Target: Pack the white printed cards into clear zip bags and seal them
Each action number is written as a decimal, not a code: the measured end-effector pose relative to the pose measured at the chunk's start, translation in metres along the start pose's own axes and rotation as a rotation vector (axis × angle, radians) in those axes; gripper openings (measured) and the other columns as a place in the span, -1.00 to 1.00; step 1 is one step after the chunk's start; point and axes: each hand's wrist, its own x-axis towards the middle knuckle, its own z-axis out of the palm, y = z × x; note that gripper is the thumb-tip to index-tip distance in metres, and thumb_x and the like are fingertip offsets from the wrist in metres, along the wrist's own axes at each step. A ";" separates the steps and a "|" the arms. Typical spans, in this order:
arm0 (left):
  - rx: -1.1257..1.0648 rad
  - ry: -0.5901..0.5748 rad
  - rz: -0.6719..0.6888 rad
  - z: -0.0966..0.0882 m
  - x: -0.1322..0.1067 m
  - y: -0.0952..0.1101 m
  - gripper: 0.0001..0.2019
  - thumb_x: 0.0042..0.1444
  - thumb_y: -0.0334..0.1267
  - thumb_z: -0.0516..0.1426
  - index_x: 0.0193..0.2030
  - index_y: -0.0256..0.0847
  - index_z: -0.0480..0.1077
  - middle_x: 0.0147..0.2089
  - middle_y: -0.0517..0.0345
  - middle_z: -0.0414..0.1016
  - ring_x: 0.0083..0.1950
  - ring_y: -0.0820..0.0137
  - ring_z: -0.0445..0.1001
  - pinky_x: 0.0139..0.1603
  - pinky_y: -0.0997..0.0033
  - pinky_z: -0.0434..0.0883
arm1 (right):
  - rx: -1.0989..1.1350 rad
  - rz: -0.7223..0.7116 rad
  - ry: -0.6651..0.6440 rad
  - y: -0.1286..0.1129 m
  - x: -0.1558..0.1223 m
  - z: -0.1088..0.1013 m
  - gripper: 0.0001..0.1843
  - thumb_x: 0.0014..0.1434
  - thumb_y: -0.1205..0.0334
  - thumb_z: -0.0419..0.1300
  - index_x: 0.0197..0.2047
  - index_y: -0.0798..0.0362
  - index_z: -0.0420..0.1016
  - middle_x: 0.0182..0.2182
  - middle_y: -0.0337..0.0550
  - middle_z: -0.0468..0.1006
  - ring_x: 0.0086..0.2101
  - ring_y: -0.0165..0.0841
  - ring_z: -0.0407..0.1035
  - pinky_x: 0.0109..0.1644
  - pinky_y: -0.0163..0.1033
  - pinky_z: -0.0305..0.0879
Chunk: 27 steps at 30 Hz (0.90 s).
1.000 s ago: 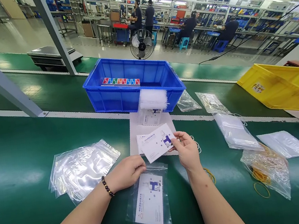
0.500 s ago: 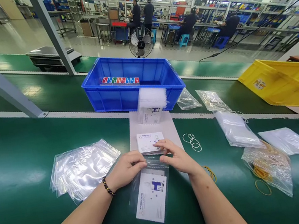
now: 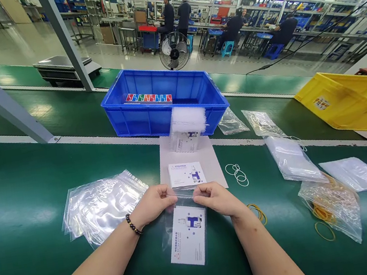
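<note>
A clear plastic bag (image 3: 205, 242) lies before me with a printed booklet (image 3: 188, 238) inside, its cover showing a blue figure. My left hand (image 3: 155, 202) pinches the bag's top edge at the left. At the right of the same edge, my right hand (image 3: 217, 198) is closed on the plastic between thumb and fingers. Just beyond the hands, a stack of printed booklets (image 3: 185, 174) rests on a grey board (image 3: 211, 156). Left of my left hand, empty clear bags (image 3: 105, 208) lie fanned out on the green table.
A blue bin (image 3: 161, 113) stands at the back, with filled bags (image 3: 185, 130) leaning against its front. White rings (image 3: 237, 175) and yellow rubber bands (image 3: 258, 213) lie to the right. Farther right are packs of bags (image 3: 293, 158) and a yellow bin (image 3: 351, 103). Several people sit or stand in the background.
My right hand has come down from the booklet stack onto the bag's top edge. The bag and its booklet have straightened and shifted slightly up and right.
</note>
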 end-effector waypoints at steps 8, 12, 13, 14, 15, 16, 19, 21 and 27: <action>0.022 0.021 0.039 0.004 -0.002 0.005 -0.81 -0.08 -0.24 0.15 -0.57 -0.30 0.28 -0.62 0.28 0.30 -0.55 0.52 0.30 -0.47 0.50 0.29 | -0.198 -0.078 0.001 -0.006 0.000 0.004 -0.80 0.03 0.24 0.06 -0.55 0.11 0.38 -0.55 -0.24 0.39 -0.50 -0.45 0.25 -0.44 -0.36 0.15; -0.015 0.012 0.060 0.003 -0.002 0.005 -0.83 -0.05 -0.22 0.13 -0.51 -0.30 0.31 -0.57 0.24 0.35 -0.53 0.50 0.33 -0.45 0.46 0.32 | -0.228 -0.118 0.021 -0.006 0.000 0.005 -0.79 0.04 0.28 0.04 -0.57 0.11 0.34 -0.57 -0.26 0.35 -0.51 -0.46 0.21 -0.43 -0.36 0.13; -0.009 0.019 0.067 0.002 -0.002 0.004 -0.83 -0.04 -0.22 0.12 -0.51 -0.30 0.31 -0.57 0.23 0.35 -0.53 0.50 0.33 -0.44 0.46 0.33 | -0.235 -0.127 0.020 -0.006 0.001 0.005 -0.79 0.05 0.28 0.04 -0.57 0.11 0.33 -0.57 -0.26 0.34 -0.51 -0.46 0.21 -0.43 -0.36 0.12; 0.006 0.028 0.075 0.002 -0.002 0.004 -0.82 -0.04 -0.22 0.11 -0.51 -0.30 0.31 -0.57 0.23 0.35 -0.53 0.50 0.33 -0.44 0.46 0.33 | -0.247 -0.137 0.018 -0.005 0.001 0.006 -0.79 0.06 0.28 0.03 -0.58 0.11 0.32 -0.57 -0.27 0.34 -0.51 -0.46 0.20 -0.43 -0.36 0.12; 0.023 0.037 0.082 0.002 -0.002 0.004 -0.82 -0.03 -0.22 0.11 -0.52 -0.30 0.31 -0.58 0.23 0.35 -0.54 0.50 0.33 -0.44 0.46 0.33 | -0.265 -0.150 0.021 -0.004 0.002 0.006 -0.78 0.06 0.28 0.02 -0.58 0.11 0.31 -0.57 -0.27 0.34 -0.51 -0.46 0.20 -0.43 -0.36 0.12; 0.037 0.044 0.090 0.002 -0.002 0.003 -0.81 -0.03 -0.22 0.11 -0.53 -0.30 0.31 -0.59 0.23 0.35 -0.54 0.51 0.32 -0.44 0.46 0.32 | -0.287 -0.167 0.028 -0.004 0.002 0.007 -0.78 0.07 0.29 0.02 -0.58 0.11 0.31 -0.57 -0.26 0.34 -0.51 -0.46 0.21 -0.43 -0.36 0.12; 0.059 0.056 0.109 0.002 -0.001 0.000 -0.81 -0.03 -0.21 0.10 -0.54 -0.29 0.29 -0.59 0.25 0.32 -0.54 0.51 0.31 -0.45 0.47 0.32 | -0.358 -0.222 0.065 -0.004 0.004 0.010 -0.77 0.08 0.31 0.00 -0.58 0.10 0.29 -0.56 -0.25 0.36 -0.50 -0.45 0.23 -0.40 -0.34 0.13; 0.069 0.063 0.110 0.002 0.000 -0.002 -0.81 -0.02 -0.21 0.09 -0.53 -0.28 0.28 -0.60 0.27 0.31 -0.55 0.51 0.30 -0.46 0.48 0.31 | -0.393 -0.247 0.080 -0.005 0.004 0.012 -0.78 0.09 0.32 0.00 -0.56 0.10 0.30 -0.55 -0.24 0.37 -0.48 -0.44 0.24 -0.38 -0.34 0.13; 0.175 0.085 0.119 0.005 -0.001 0.000 -0.83 -0.01 -0.22 0.06 -0.52 -0.27 0.27 -0.60 0.28 0.29 -0.54 0.50 0.30 -0.48 0.50 0.29 | -0.449 -0.299 0.108 -0.007 0.004 0.020 -0.79 0.09 0.32 0.02 -0.54 0.07 0.35 -0.55 -0.24 0.39 -0.48 -0.43 0.25 -0.38 -0.33 0.12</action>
